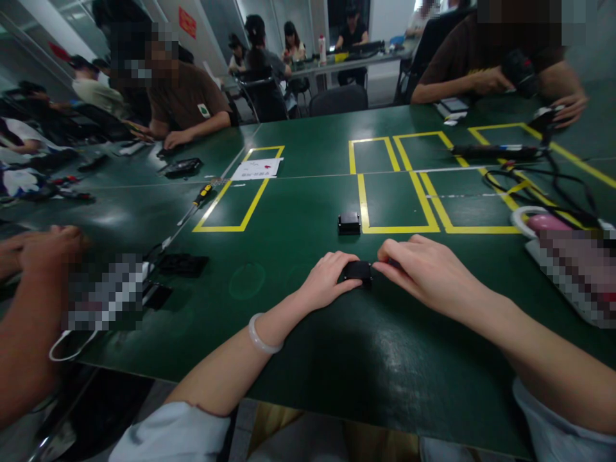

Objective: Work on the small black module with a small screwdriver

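A small black box-shaped part (359, 273) lies on the green table (298, 346) between my two hands. My left hand (332, 276), with a pale bracelet at the wrist, grips its left side between thumb and fingers. At the right end of the part is my right hand (409, 266), its thumb and index finger pinched together close against the edge; anything between those fingertips is too small to make out. Just beyond, a second black part (349, 223) stands on the table, touched by neither hand.
Yellow tape rectangles (399, 229) mark the table ahead. A screwdriver (203, 194) and a white paper (257, 168) lie to the left. Black cables (553, 186) and a pink-and-white object (553, 224) are at the right. A person's arm (29, 333) rests at the left edge; others sit opposite.
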Demonstrator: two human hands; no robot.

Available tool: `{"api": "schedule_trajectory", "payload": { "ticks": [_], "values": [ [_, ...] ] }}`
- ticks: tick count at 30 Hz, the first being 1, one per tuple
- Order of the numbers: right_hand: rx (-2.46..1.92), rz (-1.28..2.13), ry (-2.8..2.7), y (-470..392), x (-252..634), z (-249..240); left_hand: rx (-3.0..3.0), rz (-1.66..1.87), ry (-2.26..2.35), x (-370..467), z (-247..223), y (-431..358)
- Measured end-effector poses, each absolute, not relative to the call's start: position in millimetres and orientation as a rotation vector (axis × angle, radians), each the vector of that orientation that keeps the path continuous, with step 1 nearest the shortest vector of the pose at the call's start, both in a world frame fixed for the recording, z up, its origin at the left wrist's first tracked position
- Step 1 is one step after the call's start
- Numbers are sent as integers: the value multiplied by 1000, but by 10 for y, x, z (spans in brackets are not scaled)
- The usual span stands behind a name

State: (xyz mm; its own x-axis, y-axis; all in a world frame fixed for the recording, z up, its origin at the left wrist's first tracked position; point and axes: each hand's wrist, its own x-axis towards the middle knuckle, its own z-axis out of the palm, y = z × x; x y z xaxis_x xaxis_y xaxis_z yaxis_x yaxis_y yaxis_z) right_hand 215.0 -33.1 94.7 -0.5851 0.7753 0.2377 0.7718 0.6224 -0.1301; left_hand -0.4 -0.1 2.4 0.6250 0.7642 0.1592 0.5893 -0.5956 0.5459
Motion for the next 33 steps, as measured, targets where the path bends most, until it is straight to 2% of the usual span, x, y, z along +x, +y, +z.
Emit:
{"api": "schedule_trajectory", "payload": {
  "ticks": [33],
  "values": [
    [-1220,-65,-2576,-332,2168,946,2394,512,1072,-8,36,2]
  ]
}}
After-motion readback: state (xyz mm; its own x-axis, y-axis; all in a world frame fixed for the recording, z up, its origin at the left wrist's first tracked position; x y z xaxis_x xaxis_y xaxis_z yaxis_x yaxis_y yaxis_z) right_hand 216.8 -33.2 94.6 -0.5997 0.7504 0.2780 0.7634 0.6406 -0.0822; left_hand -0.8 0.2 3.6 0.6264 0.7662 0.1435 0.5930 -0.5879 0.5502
